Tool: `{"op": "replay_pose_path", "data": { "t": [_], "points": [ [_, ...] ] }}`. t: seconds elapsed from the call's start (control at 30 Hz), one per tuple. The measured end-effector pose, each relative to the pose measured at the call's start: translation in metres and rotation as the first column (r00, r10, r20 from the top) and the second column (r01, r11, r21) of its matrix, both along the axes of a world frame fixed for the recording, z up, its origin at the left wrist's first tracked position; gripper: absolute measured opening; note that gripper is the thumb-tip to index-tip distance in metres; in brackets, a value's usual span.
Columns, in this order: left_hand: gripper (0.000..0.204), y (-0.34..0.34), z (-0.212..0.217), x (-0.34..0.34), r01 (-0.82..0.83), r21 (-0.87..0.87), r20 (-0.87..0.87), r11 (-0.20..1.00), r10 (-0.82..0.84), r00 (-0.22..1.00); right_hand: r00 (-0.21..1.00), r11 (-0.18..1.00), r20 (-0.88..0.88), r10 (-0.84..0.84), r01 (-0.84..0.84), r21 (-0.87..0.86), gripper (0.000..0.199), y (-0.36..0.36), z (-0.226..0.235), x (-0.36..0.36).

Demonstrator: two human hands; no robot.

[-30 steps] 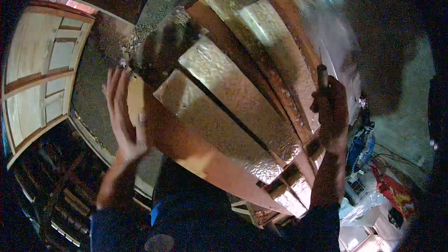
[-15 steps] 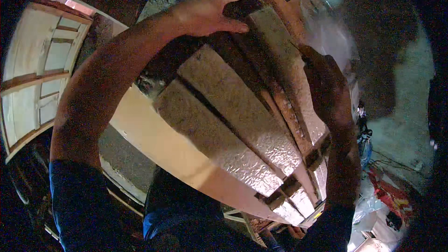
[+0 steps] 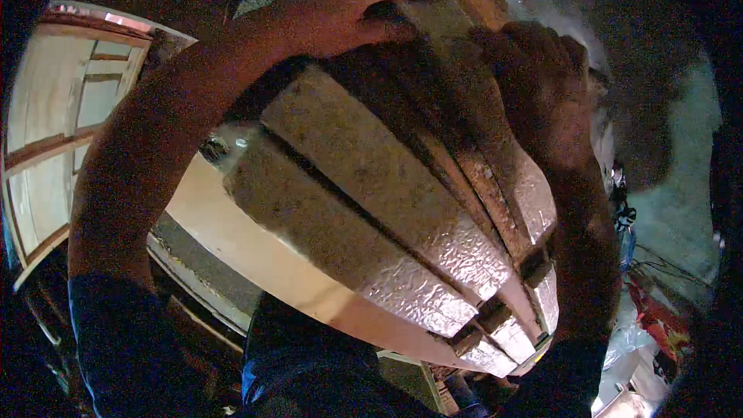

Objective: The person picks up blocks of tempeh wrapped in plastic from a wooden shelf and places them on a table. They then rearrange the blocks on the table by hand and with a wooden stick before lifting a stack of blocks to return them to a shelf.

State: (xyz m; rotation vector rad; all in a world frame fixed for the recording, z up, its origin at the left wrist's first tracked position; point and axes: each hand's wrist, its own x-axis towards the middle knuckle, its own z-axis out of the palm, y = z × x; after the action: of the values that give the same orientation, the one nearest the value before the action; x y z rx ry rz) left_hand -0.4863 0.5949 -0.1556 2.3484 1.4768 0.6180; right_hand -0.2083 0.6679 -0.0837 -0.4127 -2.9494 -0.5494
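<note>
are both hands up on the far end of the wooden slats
Yes, the left hand and the right hand both rest on the far end of the textured wooden slats.

Dim room, light poor — edges fall to near black. At left, a pale wooden door frame [image 3: 58,131] with panel openings, brightest surface in view. Grey concrete floor [image 3: 681,209] shows at right. Lower right — clutter of plastic bags [image 3: 631,337], something red [image 3: 658,321] and tangled cables [image 3: 658,267] on the floor. Dark wooden slats [image 3: 39,317] at lower left.
</note>
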Motion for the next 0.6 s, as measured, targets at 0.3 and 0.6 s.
{"op": "replay_pose_path", "data": {
  "t": [0.3, 0.6],
  "points": [
    [0.065, -0.006, 0.011, 0.001, -0.026, -0.044, -0.099, 0.999, 0.022, 0.995, 0.996, 0.997, -0.057, 0.072, -0.073, -0.014, 0.04, 0.008, -0.005, -0.014],
    [0.065, -0.005, 0.012, -0.001, 0.064, -0.049, 0.144, 0.997, -0.056, 0.988, 0.996, 0.997, -0.037, 0.077, -0.078, -0.006, 0.037, 0.0, 0.008, -0.027]
  ]
}}
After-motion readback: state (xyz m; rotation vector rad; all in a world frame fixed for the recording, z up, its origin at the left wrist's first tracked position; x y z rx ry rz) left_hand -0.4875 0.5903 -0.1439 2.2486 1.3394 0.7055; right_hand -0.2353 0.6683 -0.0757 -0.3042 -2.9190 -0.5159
